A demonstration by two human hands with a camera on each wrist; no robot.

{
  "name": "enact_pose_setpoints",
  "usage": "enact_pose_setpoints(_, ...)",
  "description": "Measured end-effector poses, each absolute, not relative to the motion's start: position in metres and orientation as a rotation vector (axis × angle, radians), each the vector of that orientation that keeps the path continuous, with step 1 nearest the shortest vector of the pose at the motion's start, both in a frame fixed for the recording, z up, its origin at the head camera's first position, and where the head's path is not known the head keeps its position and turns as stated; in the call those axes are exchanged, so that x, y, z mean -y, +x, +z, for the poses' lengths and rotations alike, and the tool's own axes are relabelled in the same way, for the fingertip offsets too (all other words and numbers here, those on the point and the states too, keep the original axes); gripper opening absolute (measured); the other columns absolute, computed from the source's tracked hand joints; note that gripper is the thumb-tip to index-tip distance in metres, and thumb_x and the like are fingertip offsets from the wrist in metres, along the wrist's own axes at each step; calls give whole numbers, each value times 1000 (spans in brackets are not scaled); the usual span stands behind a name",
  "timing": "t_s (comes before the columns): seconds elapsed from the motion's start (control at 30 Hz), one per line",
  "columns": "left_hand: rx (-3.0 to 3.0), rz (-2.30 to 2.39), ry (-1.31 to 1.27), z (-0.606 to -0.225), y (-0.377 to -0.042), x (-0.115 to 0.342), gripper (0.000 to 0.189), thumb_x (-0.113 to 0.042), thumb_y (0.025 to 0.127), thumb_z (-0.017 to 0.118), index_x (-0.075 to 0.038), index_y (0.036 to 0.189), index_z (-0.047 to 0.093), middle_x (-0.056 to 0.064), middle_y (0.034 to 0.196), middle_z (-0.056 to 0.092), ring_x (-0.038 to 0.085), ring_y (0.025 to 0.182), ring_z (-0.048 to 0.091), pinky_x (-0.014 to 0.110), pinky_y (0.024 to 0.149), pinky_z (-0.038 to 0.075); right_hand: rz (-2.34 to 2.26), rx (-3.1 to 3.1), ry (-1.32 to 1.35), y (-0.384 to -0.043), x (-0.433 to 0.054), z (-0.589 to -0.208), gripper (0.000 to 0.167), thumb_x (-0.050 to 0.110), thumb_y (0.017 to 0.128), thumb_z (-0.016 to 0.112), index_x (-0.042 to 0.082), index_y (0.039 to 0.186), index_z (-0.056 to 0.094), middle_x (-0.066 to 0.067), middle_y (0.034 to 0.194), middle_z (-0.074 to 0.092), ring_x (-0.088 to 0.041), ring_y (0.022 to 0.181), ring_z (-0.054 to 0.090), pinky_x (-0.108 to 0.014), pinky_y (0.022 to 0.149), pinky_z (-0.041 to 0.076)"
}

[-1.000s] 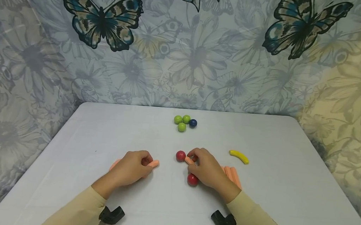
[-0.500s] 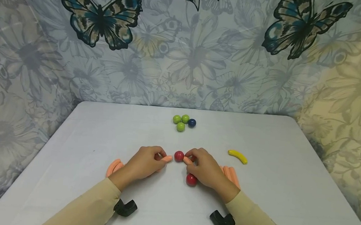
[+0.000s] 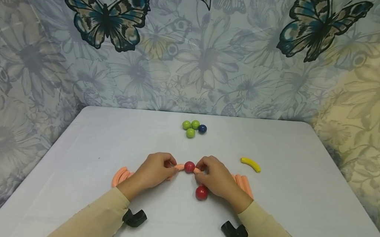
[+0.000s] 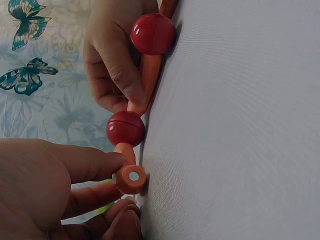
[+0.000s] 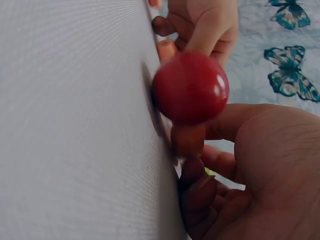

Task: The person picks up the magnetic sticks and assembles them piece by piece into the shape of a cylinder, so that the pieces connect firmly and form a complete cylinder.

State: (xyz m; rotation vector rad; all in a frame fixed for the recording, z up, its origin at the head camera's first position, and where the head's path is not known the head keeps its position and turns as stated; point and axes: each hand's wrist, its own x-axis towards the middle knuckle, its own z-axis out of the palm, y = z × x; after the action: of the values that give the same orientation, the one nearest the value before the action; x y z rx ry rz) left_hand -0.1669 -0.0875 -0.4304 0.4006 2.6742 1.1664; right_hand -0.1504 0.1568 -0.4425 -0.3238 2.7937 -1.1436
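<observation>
In the head view my left hand pinches an orange stick by thumb and fingers. Its tip meets a red ball. From the other side my right hand pinches another orange stick joined to that ball. In the left wrist view the right-hand stick runs between the red ball and a second red ball. Below the first ball, an orange end with a pale round dot faces the camera beside my left fingers. My fingers partly hide both sticks.
Loose orange sticks lie beside the left forearm and several by the right wrist. A yellow curved stick lies to the right. Farther back sit green balls and a dark blue ball on the white table.
My left hand has moved right and slightly away from me, bringing its orange stick against the red ball. My right hand stays almost in place; the nearer red ball has shifted slightly toward me.
</observation>
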Motion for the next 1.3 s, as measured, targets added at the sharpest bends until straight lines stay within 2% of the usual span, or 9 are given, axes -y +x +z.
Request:
enact_pose_setpoints(0.17,-2705,1186,333,-431,-169,90,15,-23,101,79,-10,108,76,-4,87,67,15,77,63,37,74,53,-1183,-2788,-265,-151,-157,-442,16,7,90,77,9,102,68,-2,94,59,-20,78,53,-36,66,47)
enact_pose_setpoints(0.37,-2758,1221,253,-427,-174,99,20,-30,104,78,-12,113,76,-1,97,67,16,77,61,37,70,52,-1194,-2826,-197,-151,-157,-441,53,3,89,74,7,141,61,-9,111,61,-22,84,55,-37,71,48)
enact_pose_setpoints(0.5,-2746,1274,212,-421,-179,108,24,-36,106,74,-14,117,75,0,104,69,17,80,65,38,72,53,-1118,-2838,-197,-149,-156,-439,62,4,89,71,15,150,62,-13,120,56,-23,79,56,-37,68,47)
enact_pose_setpoints(0.63,-2697,1393,175,-416,-186,119,35,-47,108,68,-15,121,75,3,110,71,22,91,64,43,81,51,-1064,-2848,-195,-147,-155,-437,54,10,93,74,15,146,65,-14,119,53,-22,80,56,-37,67,48)
enact_pose_setpoints(0.77,-2596,1551,166,-414,-193,129,59,-63,110,54,-12,132,71,6,124,72,28,111,62,48,94,50,-1030,-2885,-166,-147,-155,-436,37,22,95,83,8,127,69,-11,113,54,-22,85,58,-36,71,51)
enact_pose_setpoints(0.87,-2510,1659,187,-413,-197,135,71,-67,112,42,-7,141,65,9,134,69,31,121,60,51,99,51,-1020,-2902,-138,-148,-155,-437,36,26,93,87,5,113,65,-10,104,54,-23,83,57,-36,69,51)
enact_pose_setpoints(1.0,-2458,1745,222,-409,-203,137,80,-69,113,29,-3,147,60,11,138,68,33,123,60,50,98,53,-999,-2924,-145,-148,-155,-438,44,21,93,87,4,126,64,-9,106,57,-26,94,55,-37,71,51)
enact_pose_setpoints(1.1,-2396,1809,230,-402,-208,136,89,-75,110,24,-4,151,58,13,142,67,34,125,59,49,97,53,-979,-2937,-198,-147,-155,-439,46,11,93,78,10,137,67,-8,109,57,-29,101,52,-38,72,49)
enact_pose_setpoints(1.3,-2176,2006,249,-388,-221,136,96,-83,104,25,-7,156,53,13,150,62,43,136,52,45,96,52,-953,-2980,-245,-147,-156,-440,40,2,90,70,14,128,73,-4,95,52,-27,92,50,-40,69,42)
